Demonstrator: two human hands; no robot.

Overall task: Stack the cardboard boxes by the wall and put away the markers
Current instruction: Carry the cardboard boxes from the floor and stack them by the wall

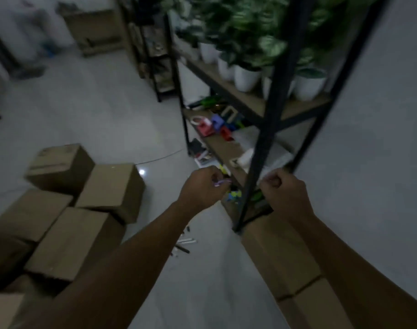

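Note:
My left hand (pixel 202 188) is curled around a purple marker (pixel 223 182), held out in front of the low shelf board (pixel 226 150) of the black rack. My right hand (pixel 285 188) is a closed fist beside the rack's front post (pixel 269 115); I see nothing in it. Several cardboard boxes (pixel 107 188) lie scattered on the floor at the left. More boxes (pixel 281 255) sit in a row along the wall under my right forearm. Several markers (pixel 184 243) lie on the floor between my arms. A cluster of colourful items (pixel 233 194) sits on the rack just past my left hand.
The rack holds white pots with green plants (pixel 247 77) on its upper board and red and blue plastic pieces (pixel 214 125) lower down. A second dark shelf unit (pixel 155 55) and another cardboard box (pixel 93 32) stand further back. The tiled floor (pixel 107 115) is pale grey.

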